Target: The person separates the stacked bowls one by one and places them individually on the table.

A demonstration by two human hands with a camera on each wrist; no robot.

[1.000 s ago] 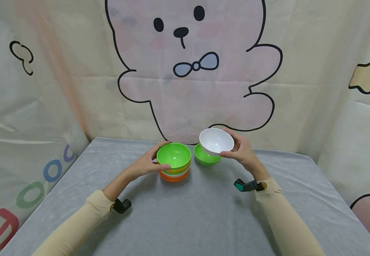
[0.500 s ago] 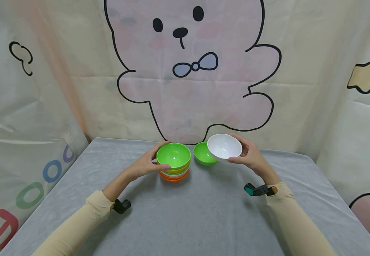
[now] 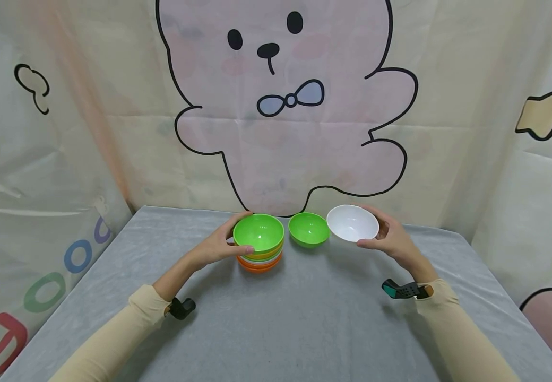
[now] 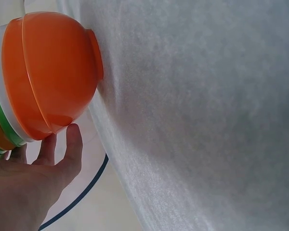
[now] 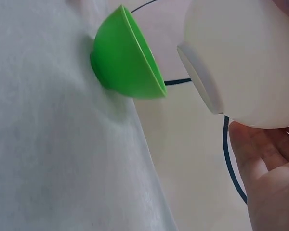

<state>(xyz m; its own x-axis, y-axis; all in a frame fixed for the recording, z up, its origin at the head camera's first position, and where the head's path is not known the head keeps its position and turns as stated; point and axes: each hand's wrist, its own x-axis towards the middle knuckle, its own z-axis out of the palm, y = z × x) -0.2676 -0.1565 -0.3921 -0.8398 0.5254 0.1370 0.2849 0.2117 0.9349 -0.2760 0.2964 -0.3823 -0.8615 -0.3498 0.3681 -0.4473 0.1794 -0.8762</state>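
My left hand (image 3: 218, 243) grips a stack of nested bowls from its left side, thumb at the front and fingers behind. On top of the stack is a green bowl (image 3: 259, 232); yellow, green and white rims show below it, and orange bowls (image 4: 60, 67) form the bottom, standing on the cloth. A single green bowl (image 3: 308, 230) sits upright to the right of the stack. Beside it, my right hand (image 3: 390, 240) holds a white bowl (image 3: 352, 223) by its right side. In the right wrist view the white bowl's base is raised off the table.
A grey cloth (image 3: 295, 323) covers the table. Behind the table's far edge hangs a pale curtain with a printed bear (image 3: 276, 148). More printed curtain (image 3: 42, 175) hangs along the left and right sides.
My right hand has carried the white bowl to the right and slightly down, from in front of the single green bowl to beside it. The left hand and the stack have stayed put.
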